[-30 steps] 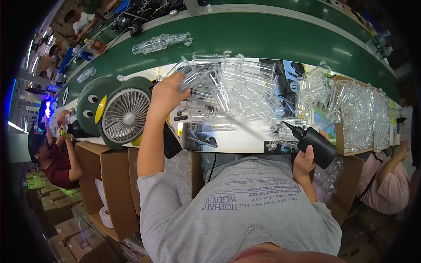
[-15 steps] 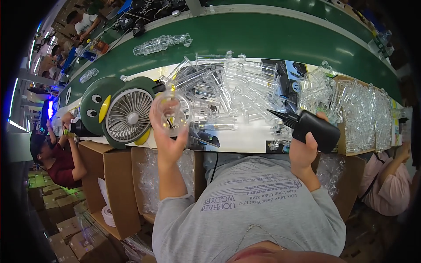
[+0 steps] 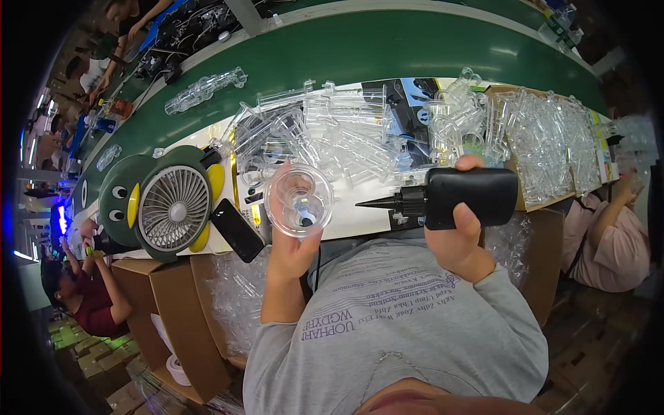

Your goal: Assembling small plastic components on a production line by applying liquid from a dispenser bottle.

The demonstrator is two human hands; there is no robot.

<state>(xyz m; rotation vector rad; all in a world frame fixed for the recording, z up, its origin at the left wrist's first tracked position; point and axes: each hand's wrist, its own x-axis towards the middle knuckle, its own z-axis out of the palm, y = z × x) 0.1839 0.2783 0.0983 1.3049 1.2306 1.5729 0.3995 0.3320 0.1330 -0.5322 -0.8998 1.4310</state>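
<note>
While a green penguin-shaped fan point(image 3: 178, 211) stands at the left of the work surface, with a dark phone point(image 3: 237, 230) lying just right of it, the left hand point(image 3: 292, 254) is curled round a clear part point(image 3: 299, 200), thumb at its near side and the round mouth turned up toward the head. This part is held over the near edge of the work surface, between the phone and the bottle. Beyond it, to the far side, lies a loose pile point(image 3: 346, 142) of clear tubes, and farther left one more tube point(image 3: 206, 90) rests alone on the green belt point(image 3: 311, 59). To the right, the right hand point(image 3: 456, 242) grips a black bottle point(image 3: 477, 197) on its side, its tapered nozzle point(image 3: 380, 203) pointing left at the clear part, a small gap showing between them. Farther right stands a carton point(image 3: 523, 198) packed with clear pieces. The step in hand appears to be lining up nozzle and part; whether anything has come out of the bottle I cannot tell. From this pose, bringing the two together would call for a steady left hand, a well-aimed tip and a light, measured squeeze.
</note>
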